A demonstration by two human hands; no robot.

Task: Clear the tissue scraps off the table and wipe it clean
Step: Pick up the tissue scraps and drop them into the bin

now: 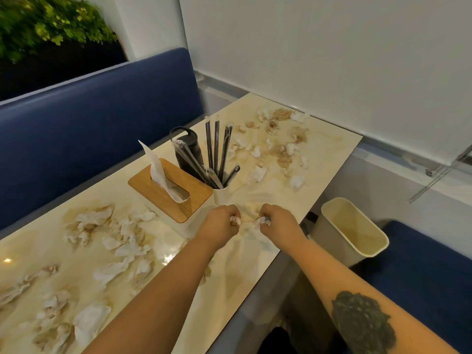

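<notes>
Nearest me: my two forearms, reaching out over the surface (pixel 242 284), the right one tattooed.

Left hand (pixel 219 222): fingers curled, pinching a small white tissue wad (pixel 235 221) above the surface.

Right hand (pixel 277 221): fingers curled round another wad (pixel 263 220). I see the two hands close together, knuckles up, with a pale blurred strip between them; I cannot tell what it is.

Near left of the surface: a broad scatter of crumpled, brown-stained scraps (pixel 122 241), lying flat on brown smears.

Right, off the surface edge: a cream bin (pixel 350 231) on a blue seat (pixel 431 272), tilted, mouth open toward me.

Middle: a tissue box (pixel 169 191) with a wooden lid, one sheet standing up from its slot. Just beside it, a white cup (pixel 221 195) holding wrapped dark straws. Behind the cup, a black bottle (pixel 187 152).

Far end: a second scatter of smaller scraps (pixel 275 149), some white, some brown, well apart from my hands.

Beyond: a blue bench back (pixel 102 118), a white wall, green foliage (pixel 46 24) at top left.
</notes>
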